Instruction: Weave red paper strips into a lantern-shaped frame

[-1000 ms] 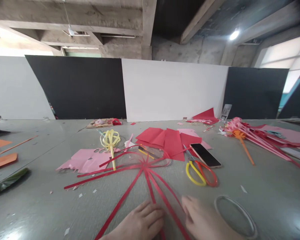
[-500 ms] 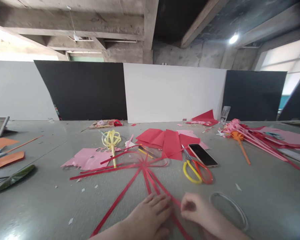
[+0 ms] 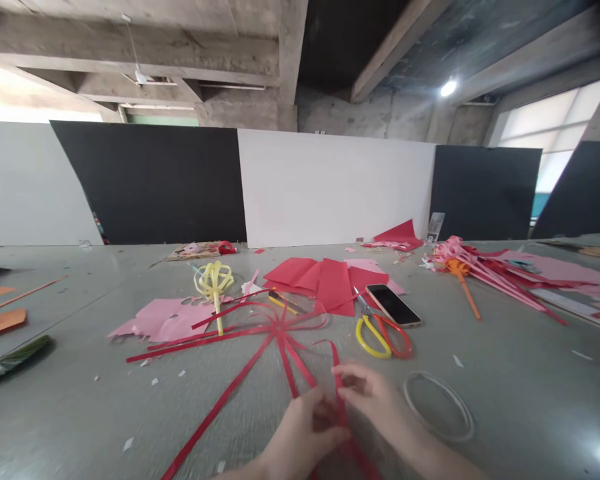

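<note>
Red paper strips (image 3: 215, 421) fan out from a crossing point (image 3: 279, 325) on the grey tabletop. My right hand (image 3: 373, 400) pinches one raised red paper strip (image 3: 335, 355), which bends over in a curve near its upper end. Lower on that same strip, my left hand (image 3: 303, 430) is curled with thumb and fingers closing around it; its fingertips are partly hidden. Other strips run beneath my left hand. Scissors (image 3: 385, 337) with one yellow and one orange handle lie beyond my right hand, against a phone (image 3: 394, 305).
A clear ring-shaped roll (image 3: 440, 408) lies right of my right hand. Further back are folded red paper (image 3: 337, 287), cut pink paper (image 3: 163, 319), a yellow paper-strip piece (image 3: 215, 283) and an orange one (image 3: 463, 273). White and black boards (image 3: 335, 187) stand behind.
My right hand has moved up and left, lifting the strip so its end bends. My left hand has turned from lying flat to curling around the strip. The view has shifted slightly right.
</note>
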